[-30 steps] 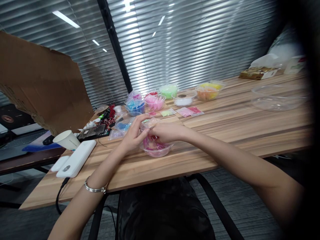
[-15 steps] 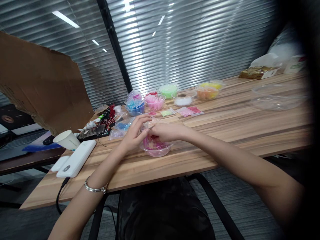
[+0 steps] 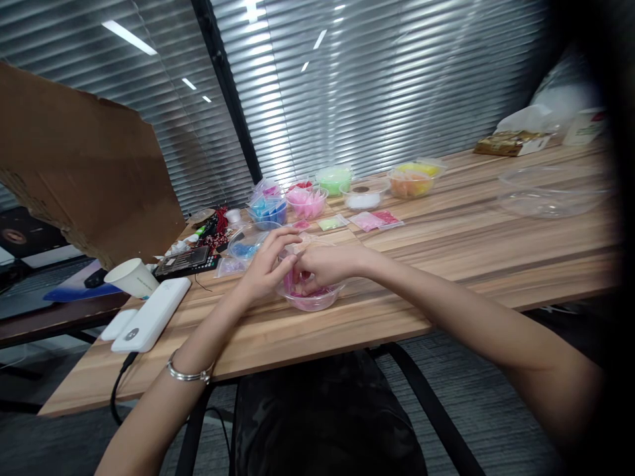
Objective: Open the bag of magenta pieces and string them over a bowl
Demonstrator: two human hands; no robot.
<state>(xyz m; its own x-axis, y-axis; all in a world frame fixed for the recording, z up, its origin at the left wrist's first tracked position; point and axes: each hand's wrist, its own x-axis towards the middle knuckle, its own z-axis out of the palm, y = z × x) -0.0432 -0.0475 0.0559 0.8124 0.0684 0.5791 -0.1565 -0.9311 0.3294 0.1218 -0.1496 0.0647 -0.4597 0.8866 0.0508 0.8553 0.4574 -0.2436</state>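
Note:
A clear plastic bowl (image 3: 316,303) with magenta contents stands near the table's front edge. My left hand (image 3: 270,264) grips its left side, with the fingers reaching along the far rim and the thumb over the inside. Below that thumb, a strip of magenta (image 3: 288,282) rises against the bowl's wall; it looks like part of a small bag. My right hand (image 3: 325,266) reaches in from the right, its fingers curled and pointing down into the magenta contents. The hands meet above the bowl. What my right fingertips hold, if anything, is hidden.
Behind stand clear bowls with blue (image 3: 268,211), pink (image 3: 308,202), green (image 3: 335,180), white (image 3: 366,196) and orange-yellow (image 3: 415,180) contents. Small bags (image 3: 377,221) lie before them. To the left are a white power bank (image 3: 151,316) with a cable and a paper cup (image 3: 131,277).
My right hand's fingers have shifted slightly and point lower into the bowl. My left hand and the bowl stay in place.

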